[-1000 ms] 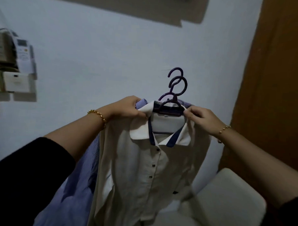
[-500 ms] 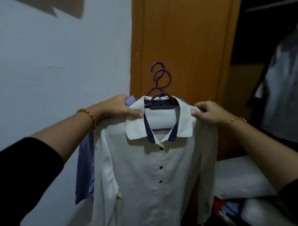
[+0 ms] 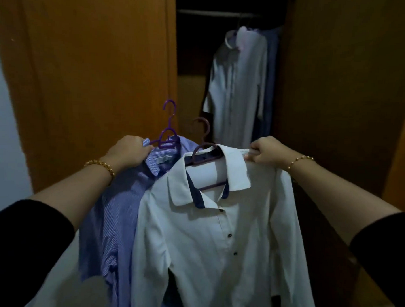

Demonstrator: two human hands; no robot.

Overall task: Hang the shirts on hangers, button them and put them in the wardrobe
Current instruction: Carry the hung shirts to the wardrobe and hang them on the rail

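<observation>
**What Stays Out of Sight**

The white shirt [image 3: 216, 257] covers much of the striped shirt [image 3: 112, 214], and both run off the lower edge. Fabric hides the arms of the dark hanger [image 3: 197, 151]. Inside the wardrobe [image 3: 96, 69], shadow obscures whatever hangs behind the pale shirt [image 3: 236, 90]. The left hand's [image 3: 128, 150] fingertips are buried in the striped collar.

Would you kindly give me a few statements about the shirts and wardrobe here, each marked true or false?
The left hand grips the striped blue shirt near its collar. True.
The white shirt hangs on a hanger. True.
The right hand holds nothing. False: it grips the white shirt's shoulder.
The wardrobe is closed. False: it stands open, with a pale shirt hanging inside.
</observation>
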